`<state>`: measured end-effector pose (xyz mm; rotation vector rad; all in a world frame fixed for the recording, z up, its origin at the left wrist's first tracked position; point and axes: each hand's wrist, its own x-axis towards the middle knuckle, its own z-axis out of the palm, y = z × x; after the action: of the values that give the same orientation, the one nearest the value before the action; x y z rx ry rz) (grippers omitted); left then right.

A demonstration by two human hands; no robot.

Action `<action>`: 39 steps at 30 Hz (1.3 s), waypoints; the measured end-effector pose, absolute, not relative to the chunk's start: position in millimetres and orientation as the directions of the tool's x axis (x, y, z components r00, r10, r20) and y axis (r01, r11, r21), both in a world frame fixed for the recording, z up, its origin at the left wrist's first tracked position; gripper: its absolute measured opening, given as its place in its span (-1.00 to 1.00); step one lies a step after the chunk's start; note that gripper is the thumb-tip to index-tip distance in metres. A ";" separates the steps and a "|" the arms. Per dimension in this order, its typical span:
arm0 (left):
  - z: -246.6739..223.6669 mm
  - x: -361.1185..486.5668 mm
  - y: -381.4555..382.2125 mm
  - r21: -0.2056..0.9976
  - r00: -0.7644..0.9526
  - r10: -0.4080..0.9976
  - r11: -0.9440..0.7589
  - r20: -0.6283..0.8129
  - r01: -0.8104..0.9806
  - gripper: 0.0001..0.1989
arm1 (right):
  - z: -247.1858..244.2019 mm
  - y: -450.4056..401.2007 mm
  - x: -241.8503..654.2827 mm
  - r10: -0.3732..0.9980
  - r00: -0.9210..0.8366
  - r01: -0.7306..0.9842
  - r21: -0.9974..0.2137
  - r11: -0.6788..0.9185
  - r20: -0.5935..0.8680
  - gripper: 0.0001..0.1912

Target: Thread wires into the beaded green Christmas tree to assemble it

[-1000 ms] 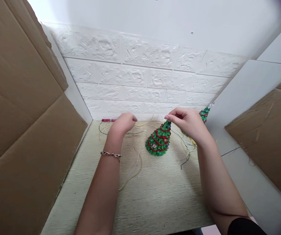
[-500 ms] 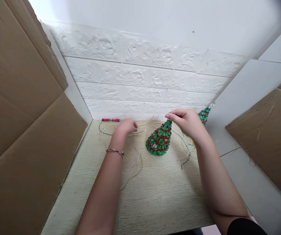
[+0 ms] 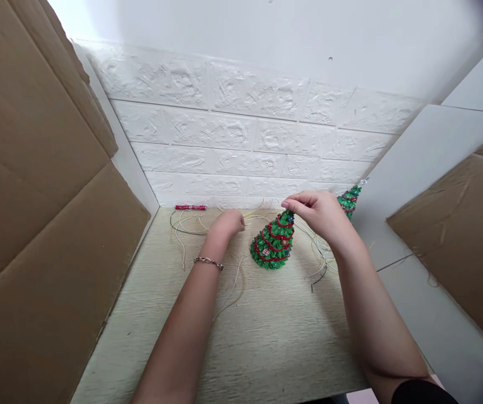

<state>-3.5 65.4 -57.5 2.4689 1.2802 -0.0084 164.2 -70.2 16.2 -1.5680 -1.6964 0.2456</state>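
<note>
A small green Christmas tree [image 3: 271, 242] with red garland and tiny ornaments stands on the table, leaning slightly to the right. My right hand [image 3: 312, 212] pinches it at the tip between thumb and fingers. Left of the tree, my left hand [image 3: 229, 223] is closed among thin wires [image 3: 191, 231]; whatever its fingertips hold is hidden. Two loose strands, one white and one yellow [image 3: 241, 280], lie on the table between my left forearm and the tree.
A second decorated tree [image 3: 348, 203] stands at the back right, partly behind my right hand. More tangled wires [image 3: 320, 255] lie right of the nearer tree. A red tube-like object [image 3: 190, 207] rests by the wall. Cardboard [image 3: 56, 224] flanks the table's left side.
My left hand has moved a little to the right, closer to the tree. My right hand keeps its pinch on the tree tip, nearly still.
</note>
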 end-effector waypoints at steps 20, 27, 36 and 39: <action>47.0 -87.6 17.7 0.763 0.026 0.824 -0.536 0.566 0.362 -0.82 | 21.9 -109.6 125.9 0.430 0.258 0.785 -0.447 0.429 0.865 -0.59; 62.6 -100.9 -5.2 0.788 0.125 0.794 -0.607 0.595 0.102 -0.83 | 6.9 -87.1 64.0 0.938 -0.289 0.077 -0.972 0.222 0.191 -0.23; 78.7 -52.3 -88.2 0.456 0.773 0.495 -0.838 0.398 0.302 -0.80 | 37.5 -90.6 86.5 0.936 -0.342 -0.223 -0.975 -0.002 0.076 -0.60; 60.8 -29.6 -107.0 0.325 0.824 0.463 -0.874 0.326 0.362 -0.79 | 61.6 -98.5 110.2 0.984 -0.165 0.005 -0.998 0.064 0.062 -0.53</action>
<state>-29.6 -107.0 60.8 2.7581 0.6343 0.5860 110.2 -98.5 61.6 -1.0861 -1.3670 1.2769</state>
